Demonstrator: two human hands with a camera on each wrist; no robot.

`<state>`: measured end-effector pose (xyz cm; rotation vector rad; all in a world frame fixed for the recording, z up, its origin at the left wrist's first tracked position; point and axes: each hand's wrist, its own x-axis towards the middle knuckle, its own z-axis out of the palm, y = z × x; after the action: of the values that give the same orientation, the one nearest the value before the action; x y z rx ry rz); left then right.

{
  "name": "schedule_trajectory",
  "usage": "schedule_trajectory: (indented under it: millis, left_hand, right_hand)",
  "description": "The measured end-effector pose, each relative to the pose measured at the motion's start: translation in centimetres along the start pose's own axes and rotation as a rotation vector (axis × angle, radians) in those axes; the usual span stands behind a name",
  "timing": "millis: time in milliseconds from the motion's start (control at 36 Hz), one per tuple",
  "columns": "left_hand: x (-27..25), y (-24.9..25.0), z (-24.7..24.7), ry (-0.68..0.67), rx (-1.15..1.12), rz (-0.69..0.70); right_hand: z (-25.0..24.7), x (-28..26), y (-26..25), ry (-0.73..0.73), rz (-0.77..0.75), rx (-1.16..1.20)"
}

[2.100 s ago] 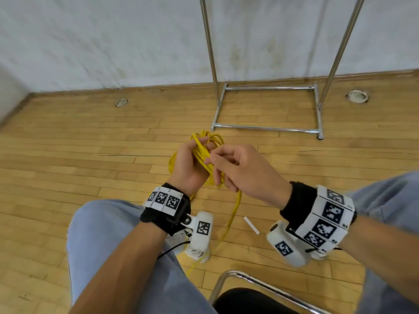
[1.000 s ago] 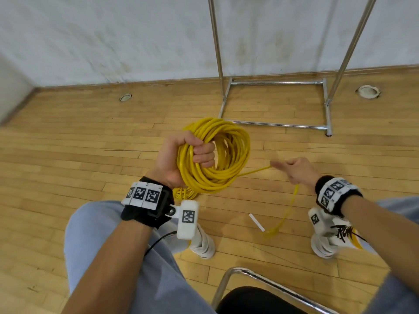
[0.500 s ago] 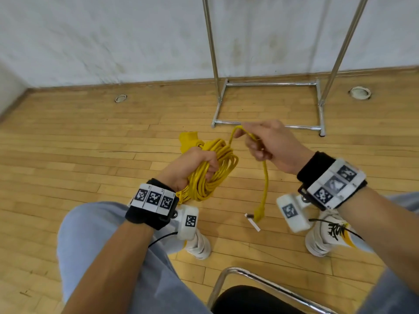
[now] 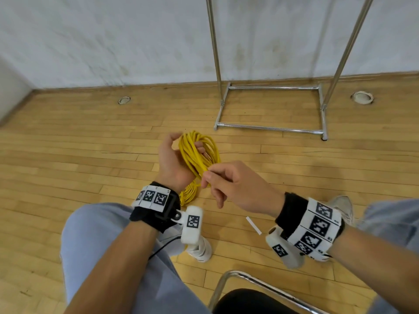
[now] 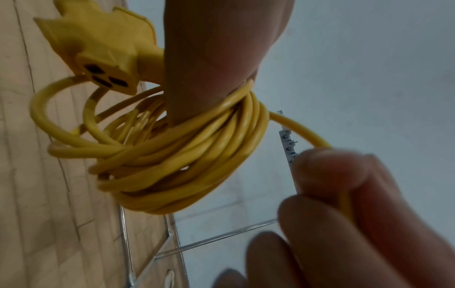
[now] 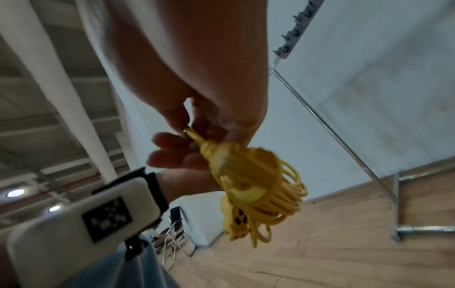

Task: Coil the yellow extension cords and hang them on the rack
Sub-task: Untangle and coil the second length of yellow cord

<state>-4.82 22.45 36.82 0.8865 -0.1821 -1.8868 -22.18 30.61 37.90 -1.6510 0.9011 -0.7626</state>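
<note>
Your left hand (image 4: 172, 162) grips the yellow extension cord (image 4: 199, 155), fingers curled through the centre of the coil. The coil is a tight bundle of many glossy loops, held above the wooden floor (image 4: 68, 155) and nearer to you than the base of the metal rack (image 4: 269, 129). Its three-slot socket block (image 5: 98, 52) projects from the coil beside your left fingers. Your right hand (image 4: 238, 186) pinches the free end of the cord — thumb against forefinger — touching the coil's near side.
</note>
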Motion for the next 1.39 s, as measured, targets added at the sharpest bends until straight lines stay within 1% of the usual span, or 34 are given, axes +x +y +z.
schedule_trajectory:
  millis: [83,139,222,278,333,389,444,500,556,611,667,750,806,833,889,944,1000,1056,1139,1194,1306,1389]
  left_hand:
    - [0.1,-0.1,0.3,-0.009,0.061,-0.004]
    - [0.2,-0.2,0.4,-0.022,0.055,0.009]
    - [0.2,-0.3,0.4,-0.066,0.028,0.067]
    - [0.0,-0.2,0.7,-0.108,0.003,0.093]
    - [-0.3,-0.3,0.9,-0.138,-0.026,0.099]
    - [-0.5,-0.3,1.0,-0.16,-0.008,0.109]
    - [-0.7,-0.5,1.2,-0.175,0.046,0.121]
    - [-0.9,-0.7,1.3,-0.196,0.078,0.124]
    - [-1.0,-0.8,1.3,-0.21,0.087,0.127]
    - [-1.0,-0.8,1.4,-0.222,0.087,0.126]
    - [-1.0,-0.8,1.5,-0.225,0.108,0.128]
    - [-1.1,-1.0,1.9,-0.25,0.17,0.123]
    - [-1.4,-1.1,2.1,-0.282,0.223,0.107]
    - [-1.5,-1.2,2.2,-0.302,0.255,0.096]
    - [-1.8,-1.3,2.3,-0.347,0.333,0.086]
    - [-2.0,-1.5,2.3,-0.39,0.401,0.09]
    - [-2.0,-1.7,2.4,-0.423,0.458,0.099]
    - [-2.1,-1.8,2.4,-0.431,0.506,0.101]
    - [-1.9,-2.0,2.3,-0.386,0.552,0.065]
    - [-1.7,-2.1,2.2,-0.354,0.588,0.081]
    - [-1.5,-2.3,2.1,-0.3,0.623,0.117]
    - [-1.2,-2.5,1.8,-0.264,0.644,0.132]
  right_hand:
    - [0.0,-0.3,0.8,0.019,-0.016,-0.197]
    - [0.2,-0.5,1.5,-0.009,0.001,-0.294]
    - [0.3,-0.8,2.2,-0.128,0.058,-0.228]
    - [0.4,-1.1,2.8,-0.192,0.15,-0.141]
    - [0.8,-1.4,3.7,-0.174,0.247,-0.016]
    - [1.0,-1.3,4.6,-0.071,0.299,0.06]
    - [0.6,-0.9,5.1,0.046,0.314,0.062]
    - [-0.3,-0.6,5.3,0.176,0.303,0.02]
    - [-1.1,-0.3,5.6,0.338,0.272,-0.022]
    - [-1.6,-0.1,5.6,0.487,0.258,0.046]
    - [-2.0,0.0,5.1,0.587,0.244,0.115]
    - [-2.3,-0.1,4.1,0.701,0.175,0.163]
    - [-2.5,-0.2,3.5,0.759,0.067,0.147]
    - [-2.5,-0.2,3.3,0.765,0.004,0.133]
    - [-2.6,-0.2,2.9,0.729,-0.093,0.148]
    - [-2.5,-0.2,2.6,0.659,-0.132,0.175]
    - [-2.3,-0.2,2.6,0.595,-0.114,0.194]
    - [-1.9,-0.3,3.0,0.535,-0.062,0.224]
    - [-1.6,-0.4,3.6,0.468,0.016,0.193]
    - [-1.4,-0.6,3.9,0.489,0.042,0.099]
    - [-1.3,-0.7,4.5,0.582,0.086,-0.095]
    - [-1.6,-0.4,5.1,0.585,0.126,-0.165]
